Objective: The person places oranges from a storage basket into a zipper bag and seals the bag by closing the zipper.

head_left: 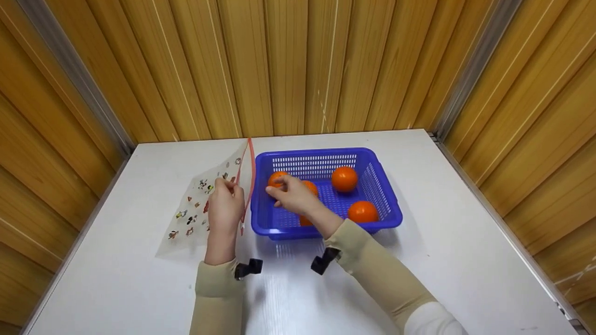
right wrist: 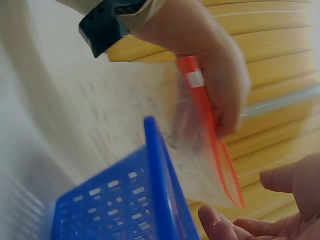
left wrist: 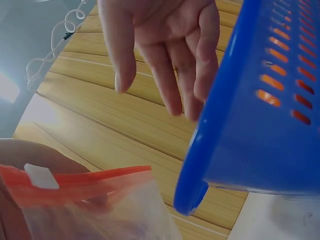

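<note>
My left hand (head_left: 225,207) grips a clear zip bag (head_left: 188,232) near its red-edged mouth. Small cartoon-like prints cover the bag, which slants down to the left over the table. A white slider (left wrist: 41,176) sits on the red zip strip in the left wrist view. Over the left part of a blue plastic basket (head_left: 396,218) hovers my right hand (head_left: 296,195), fingers loosely bent and holding nothing. In the basket lie several oranges, one at the back right (head_left: 344,179) and one at the front right (head_left: 363,212); the right hand partly hides others.
The basket and bag stand on a white table (head_left: 456,260) closed in by wood-look panels (head_left: 288,70) at the back and sides. The bag's mouth is close beside the basket's left rim. Black straps (head_left: 326,260) with small devices sit on both wrists.
</note>
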`<state>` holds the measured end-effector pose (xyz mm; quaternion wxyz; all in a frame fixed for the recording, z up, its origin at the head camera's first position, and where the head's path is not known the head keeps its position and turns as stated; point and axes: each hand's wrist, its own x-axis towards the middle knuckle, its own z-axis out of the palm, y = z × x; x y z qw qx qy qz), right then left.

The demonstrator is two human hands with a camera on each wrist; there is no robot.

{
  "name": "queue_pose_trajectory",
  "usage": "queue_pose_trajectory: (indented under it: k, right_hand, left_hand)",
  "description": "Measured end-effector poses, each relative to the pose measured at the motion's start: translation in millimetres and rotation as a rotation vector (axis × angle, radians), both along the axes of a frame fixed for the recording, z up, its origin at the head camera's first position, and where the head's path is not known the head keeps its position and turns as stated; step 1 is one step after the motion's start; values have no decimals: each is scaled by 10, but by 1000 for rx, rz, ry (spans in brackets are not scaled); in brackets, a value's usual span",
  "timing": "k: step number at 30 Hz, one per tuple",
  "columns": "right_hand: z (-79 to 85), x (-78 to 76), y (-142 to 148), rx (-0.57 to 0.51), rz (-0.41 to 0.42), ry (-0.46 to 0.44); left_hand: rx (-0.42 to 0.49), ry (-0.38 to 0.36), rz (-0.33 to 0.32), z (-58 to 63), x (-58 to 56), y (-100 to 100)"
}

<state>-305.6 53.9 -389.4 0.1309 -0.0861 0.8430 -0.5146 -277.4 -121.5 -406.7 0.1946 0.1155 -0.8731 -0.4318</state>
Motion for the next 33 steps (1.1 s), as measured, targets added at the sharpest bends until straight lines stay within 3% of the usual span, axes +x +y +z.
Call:
queue_pose_trajectory:
  k: [8,13,20,22,28,33]
  right_hand:
    - [-46,-168,-356,97,24,-14]
    - [-65,-244,-421,160,6,42]
    - [-58,-246,-442,200,60,59]
    - [-44,-249,-439,222,64,54]
    - [-27,-346,-320,258,8,22]
    - [-32,-506,-118,211,-30,-71]
  left_hand:
    - [-36,35,-28,84,92,93]
    - [-67,43,-60,135,146,131]
    - [-192,-87,-63,136,154,84]
    - [-212,-85,-48,136,149,50]
    - [-89,26,-2,212,193,-96]
    - [111,13,8,336,291,-278]
